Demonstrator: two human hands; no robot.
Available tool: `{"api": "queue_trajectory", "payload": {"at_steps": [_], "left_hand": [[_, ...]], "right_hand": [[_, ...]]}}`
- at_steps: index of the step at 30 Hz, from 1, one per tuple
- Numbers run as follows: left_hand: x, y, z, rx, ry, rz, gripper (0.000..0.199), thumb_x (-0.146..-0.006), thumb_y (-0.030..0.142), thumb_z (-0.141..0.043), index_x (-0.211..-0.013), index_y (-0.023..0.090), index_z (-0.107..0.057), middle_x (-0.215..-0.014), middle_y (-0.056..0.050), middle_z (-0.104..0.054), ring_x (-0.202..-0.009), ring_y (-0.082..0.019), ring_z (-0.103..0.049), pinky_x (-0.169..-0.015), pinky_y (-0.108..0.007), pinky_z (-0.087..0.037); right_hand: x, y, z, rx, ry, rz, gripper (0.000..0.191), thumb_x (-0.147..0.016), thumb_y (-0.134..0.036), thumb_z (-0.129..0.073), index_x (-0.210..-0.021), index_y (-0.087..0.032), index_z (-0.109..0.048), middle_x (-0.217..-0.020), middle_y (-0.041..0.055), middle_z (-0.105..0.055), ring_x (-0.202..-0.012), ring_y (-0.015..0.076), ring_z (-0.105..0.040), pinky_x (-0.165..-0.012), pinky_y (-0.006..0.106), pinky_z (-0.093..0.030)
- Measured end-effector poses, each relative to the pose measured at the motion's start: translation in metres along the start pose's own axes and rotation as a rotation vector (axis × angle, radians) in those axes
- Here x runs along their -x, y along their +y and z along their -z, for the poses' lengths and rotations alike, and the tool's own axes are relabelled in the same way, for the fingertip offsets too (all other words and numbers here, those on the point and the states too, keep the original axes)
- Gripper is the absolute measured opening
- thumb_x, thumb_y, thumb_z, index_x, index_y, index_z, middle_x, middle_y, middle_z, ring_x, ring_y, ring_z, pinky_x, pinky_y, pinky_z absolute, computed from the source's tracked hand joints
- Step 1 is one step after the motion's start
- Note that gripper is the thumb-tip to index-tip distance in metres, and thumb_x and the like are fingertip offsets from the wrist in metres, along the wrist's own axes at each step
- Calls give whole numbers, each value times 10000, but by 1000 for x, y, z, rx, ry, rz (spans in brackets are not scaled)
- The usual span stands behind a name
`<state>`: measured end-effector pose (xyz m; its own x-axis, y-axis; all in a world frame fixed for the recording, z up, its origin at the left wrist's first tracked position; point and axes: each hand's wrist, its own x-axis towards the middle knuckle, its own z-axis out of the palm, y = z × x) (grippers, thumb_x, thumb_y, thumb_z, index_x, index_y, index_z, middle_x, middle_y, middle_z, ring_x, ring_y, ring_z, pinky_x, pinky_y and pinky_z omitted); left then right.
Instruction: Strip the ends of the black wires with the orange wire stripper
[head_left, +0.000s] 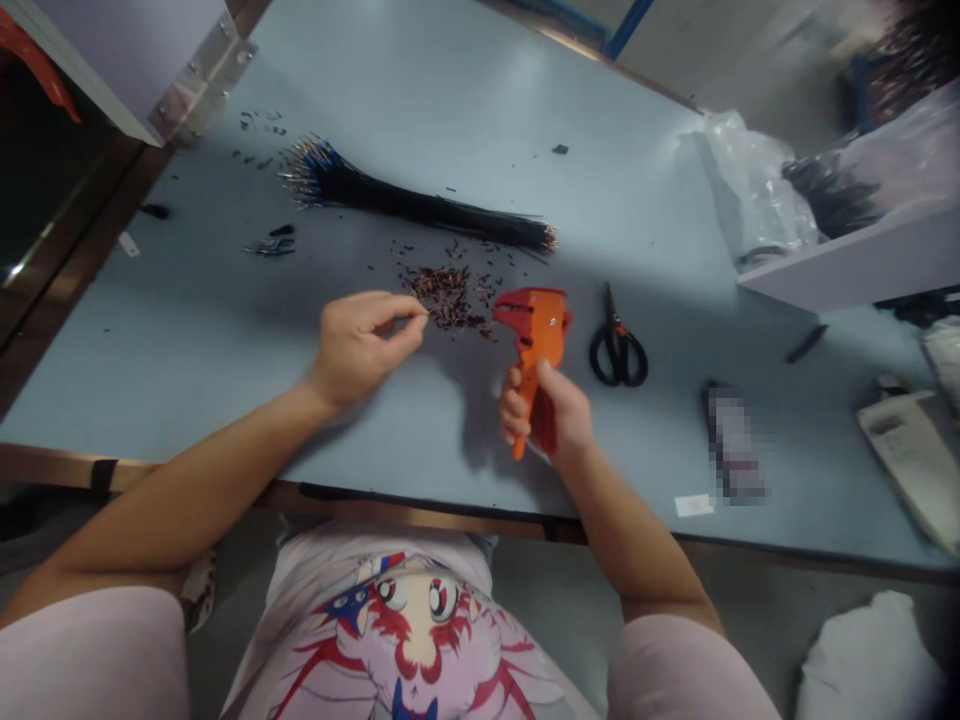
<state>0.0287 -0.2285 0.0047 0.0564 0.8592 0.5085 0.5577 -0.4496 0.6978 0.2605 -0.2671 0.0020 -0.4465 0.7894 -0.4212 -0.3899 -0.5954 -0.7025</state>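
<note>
My right hand [546, 408] is wrapped round the handles of an orange and red wire stripper [544, 325], its red jaws pointing left. To the left, my left hand [367, 345] is closed in a pinch; whatever is between thumb and forefinger is too small to make out. Just beyond the fingertips lies a pile of small dark and copper-coloured scraps [448, 297]. Behind the pile, a long bundle of black wires [427, 204] rests on the blue-grey table [247, 370], with blue and metallic ends at the left and copper ends at the right.
Black-handled scissors [619, 350] lie right of the stripper. Farther right are a blurred-out dark object [735, 440], a white label [694, 505] and a pale pouch [911, 460]. Plastic bags [757, 190] sit at the back right. Several loose terminals [271, 246] lie at left.
</note>
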Motion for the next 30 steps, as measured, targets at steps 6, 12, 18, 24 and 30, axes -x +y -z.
{"api": "queue_trajectory", "payload": {"at_steps": [6, 12, 18, 24, 30], "left_hand": [[-2, -4, -3, 117, -47, 251, 88, -746, 210, -619, -760, 175, -698, -720, 1, -676, -596, -90, -544, -528, -193, -402], [3, -5, -7, 88, -82, 207, 70, -739, 200, -622, -766, 178, -683, -670, 16, -630, -547, -74, -475, -514, -201, -371], [5, -6, -9, 57, -119, 90, 50, -756, 199, -619, -737, 180, -661, -629, 20, -583, -533, -79, -448, -526, -221, -356], [6, -4, -12, 53, -162, -12, 68, -775, 169, -600, -748, 179, -662, -620, 18, -565, -565, -92, -470, -557, -228, -362], [8, -3, -12, 59, -163, -29, 77, -792, 184, -599, -755, 176, -666, -630, 15, -580, -566, -89, -481, -560, -223, -364]], "right_hand": [[-6, -9, 11, 58, -42, -135, 332, -808, -447, -611, -908, -135, -560, -705, 43, -634, -562, 181, -626, -543, 367, -565], [-5, 7, 6, 108, -143, -165, 401, -775, -449, -670, -951, -97, -594, -775, 89, -665, -665, 223, -671, -625, 382, -561], [-4, 11, 3, 49, -161, -164, 389, -782, -439, -668, -972, -108, -592, -809, 87, -658, -697, 232, -671, -675, 425, -558], [-1, 11, 1, 42, -207, -169, 369, -795, -417, -665, -979, -108, -583, -802, 79, -658, -710, 234, -672, -676, 428, -555], [1, 13, -1, 64, -197, -179, 339, -818, -398, -652, -972, -107, -573, -771, 71, -651, -678, 219, -675, -640, 401, -560]]}}
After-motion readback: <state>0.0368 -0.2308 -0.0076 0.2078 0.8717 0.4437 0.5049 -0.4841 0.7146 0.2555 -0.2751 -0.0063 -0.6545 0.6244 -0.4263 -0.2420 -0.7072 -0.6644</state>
